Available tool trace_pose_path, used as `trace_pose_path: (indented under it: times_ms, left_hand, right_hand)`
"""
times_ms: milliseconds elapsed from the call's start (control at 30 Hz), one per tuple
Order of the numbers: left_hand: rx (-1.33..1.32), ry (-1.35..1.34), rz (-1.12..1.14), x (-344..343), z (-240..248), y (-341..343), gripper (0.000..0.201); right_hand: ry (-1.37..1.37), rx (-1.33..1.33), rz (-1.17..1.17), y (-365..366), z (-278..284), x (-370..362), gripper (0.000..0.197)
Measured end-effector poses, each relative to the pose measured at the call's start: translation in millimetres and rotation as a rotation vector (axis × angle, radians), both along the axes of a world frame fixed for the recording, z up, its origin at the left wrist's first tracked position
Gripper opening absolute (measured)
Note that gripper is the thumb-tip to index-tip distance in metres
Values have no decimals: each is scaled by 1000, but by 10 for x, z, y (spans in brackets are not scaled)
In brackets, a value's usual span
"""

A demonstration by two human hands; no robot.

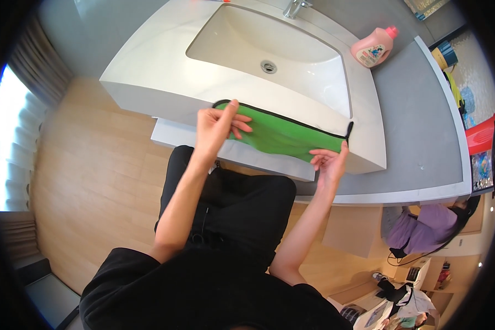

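A green cloth [280, 135] with black edging hangs stretched along the front edge of the white washbasin counter [148, 69]. My left hand [215, 127] pinches its upper left corner, thumb on top and the other fingers curled at the cloth. At the opposite end, my right hand [331, 163] grips the right corner between thumb and fingers. A small black loop sticks up from that corner. Beyond the cloth lies the white sink basin [291, 60] with a metal drain [268, 67]. Part of the cloth's left end is hidden behind my left hand.
A chrome faucet [296, 7] stands behind the basin. On the counter's right back corner sits a pink detergent bottle [374, 48]. A grey partition [423, 132] with a white edge rises to the right. A person in purple [423, 228] is beyond it. Curtains [38, 60] hang at left.
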State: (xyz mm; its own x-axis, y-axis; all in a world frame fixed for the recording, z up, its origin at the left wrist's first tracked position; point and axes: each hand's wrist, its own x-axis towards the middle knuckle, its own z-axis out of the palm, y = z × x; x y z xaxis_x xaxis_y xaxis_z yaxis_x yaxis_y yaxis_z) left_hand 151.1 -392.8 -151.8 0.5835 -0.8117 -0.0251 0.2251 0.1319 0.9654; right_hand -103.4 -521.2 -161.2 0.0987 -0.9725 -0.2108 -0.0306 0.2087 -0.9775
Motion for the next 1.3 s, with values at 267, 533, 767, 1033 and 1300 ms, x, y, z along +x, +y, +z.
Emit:
trace_pose_path:
  times_ms: [267,533,767,1033,1300]
  left_hand:
    - [59,-155,379,1284,-96,608,47]
    - [-45,-44,255,1817,-204,956,50]
    - [187,-119,157,1786,-163,987,75]
    - [267,-126,146,1631,-70,886,76]
    - [208,-73,-128,853,-38,474,79]
  right_hand:
    - [-85,-68,538,519,-26,1173,87]
    - [-268,-84,392,873,-83,1915,82]
    - [-200,-134,421,844,-62,1837,83]
    - [-128,-130,335,778,-34,1654,83]
    - [-66,-145,125,393,-72,826,82]
